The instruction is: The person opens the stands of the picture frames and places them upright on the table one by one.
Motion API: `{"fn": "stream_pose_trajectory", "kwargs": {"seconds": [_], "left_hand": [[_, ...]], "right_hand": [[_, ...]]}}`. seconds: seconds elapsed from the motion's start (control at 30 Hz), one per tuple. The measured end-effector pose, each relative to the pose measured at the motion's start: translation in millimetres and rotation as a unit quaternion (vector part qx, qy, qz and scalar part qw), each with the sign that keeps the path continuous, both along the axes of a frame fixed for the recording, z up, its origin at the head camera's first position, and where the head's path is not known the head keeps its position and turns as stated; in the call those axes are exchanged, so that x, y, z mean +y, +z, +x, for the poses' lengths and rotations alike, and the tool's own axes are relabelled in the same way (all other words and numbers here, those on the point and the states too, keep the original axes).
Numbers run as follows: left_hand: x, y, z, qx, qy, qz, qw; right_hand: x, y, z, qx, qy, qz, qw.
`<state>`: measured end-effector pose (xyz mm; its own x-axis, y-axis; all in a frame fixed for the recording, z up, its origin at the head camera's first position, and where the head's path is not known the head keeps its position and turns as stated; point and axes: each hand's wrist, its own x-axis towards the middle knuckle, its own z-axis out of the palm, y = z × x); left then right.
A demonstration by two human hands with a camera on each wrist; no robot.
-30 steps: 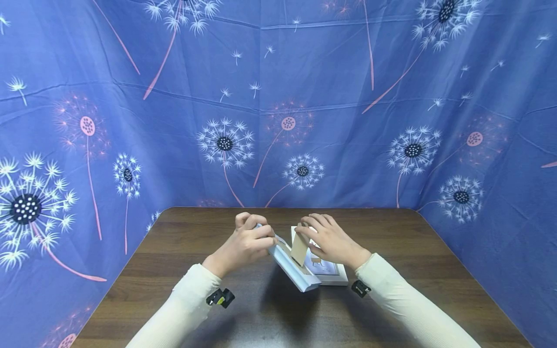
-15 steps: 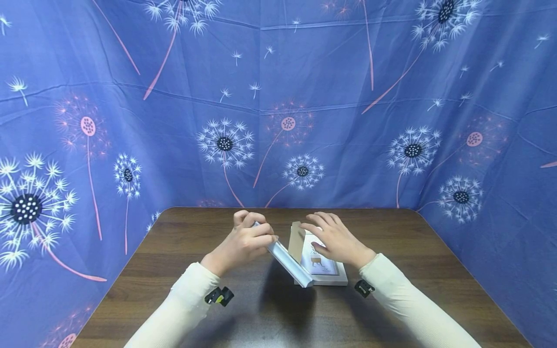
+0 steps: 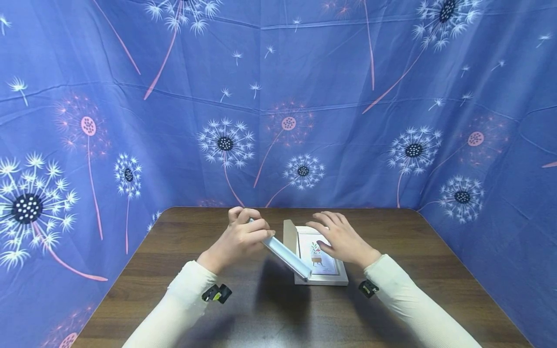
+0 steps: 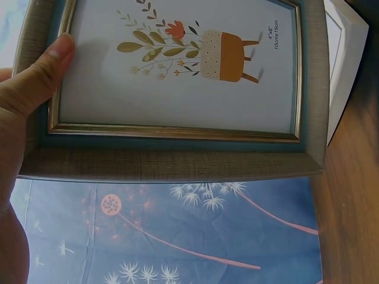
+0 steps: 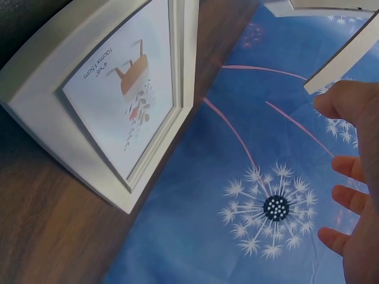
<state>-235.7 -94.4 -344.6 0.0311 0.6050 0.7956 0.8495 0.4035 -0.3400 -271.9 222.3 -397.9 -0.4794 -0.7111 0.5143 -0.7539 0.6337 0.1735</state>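
Observation:
My left hand (image 3: 243,237) grips a picture frame (image 3: 287,256) by one edge and holds it tilted above the table, its back turned towards the right hand. In the left wrist view the thumb presses on its front, which has a grey-brown border with teal and gold inside and a potted-plant print. A tan stand leg (image 3: 290,237) sticks out from its back. My right hand (image 3: 341,241) hovers with fingers spread, a little right of the stand leg and over a second, white picture frame (image 3: 324,279) lying face up on the table. Part of that frame is hidden.
The brown wooden table (image 3: 191,309) runs back to a blue dandelion-print cloth (image 3: 348,145), which also hangs at both sides. The white frame lies right beneath and beside the held one.
My right hand's fingers have come off the stand leg and moved slightly right. The held frame has shifted a little left and up with my left hand. The white frame stays put.

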Motion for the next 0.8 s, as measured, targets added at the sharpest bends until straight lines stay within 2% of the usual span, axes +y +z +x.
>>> {"fn": "stream_pose_trajectory", "kwargs": {"seconds": [0.13, 0.53, 0.8], "left_hand": [[-2, 1.4, -1.4, 0.003, 0.001, 0.004, 1.0], [-6, 2.1, -3.4, -0.005, 0.014, 0.016, 0.9998], [-5, 4.6, -4.7, -0.018, 0.01, 0.036, 0.9991]], "right_hand": [[3, -0.5, -0.4, -0.008, -0.008, -0.003, 1.0], [8, -2.5, -1.3, 0.006, -0.027, -0.025, 0.999], [11, -3.2, 4.4, -0.015, -0.084, -0.039, 0.996]]}}
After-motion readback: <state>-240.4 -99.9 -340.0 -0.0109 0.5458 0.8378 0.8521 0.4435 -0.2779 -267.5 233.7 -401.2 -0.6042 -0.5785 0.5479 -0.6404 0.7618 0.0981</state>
